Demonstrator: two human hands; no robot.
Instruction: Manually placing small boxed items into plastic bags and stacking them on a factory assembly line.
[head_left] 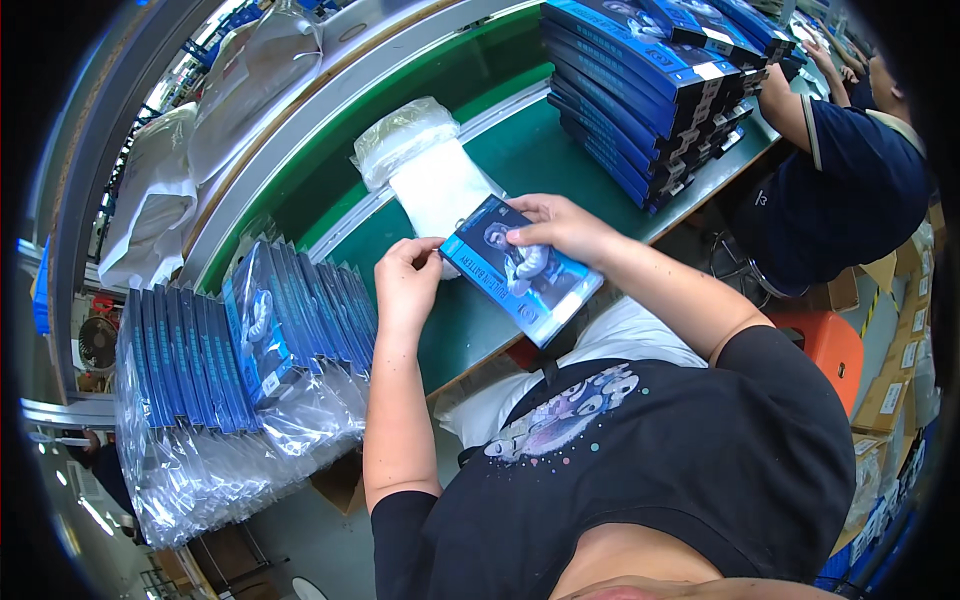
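Observation:
A flat blue box [525,268] with a printed picture is tilted in front of me, over the front part of the green table [455,345]. My right hand [562,230] is closed on its far right edge, thumb lying across the top face. At the box's left corner, the fingertips of my left hand [408,280] are pinched together. Just beyond the box lies a pile of flat white sheets or bags [440,190], partly covered by it. Crumpled clear plastic [405,140] sits at the pile's far end.
Tall stacks of similar blue boxes [620,110] stand at the back right. Several boxes in clear bags [185,355] stand upright in rows on my left. A co-worker in a dark shirt [830,190] sits at right, near an orange stool [825,350] and cartons [885,400].

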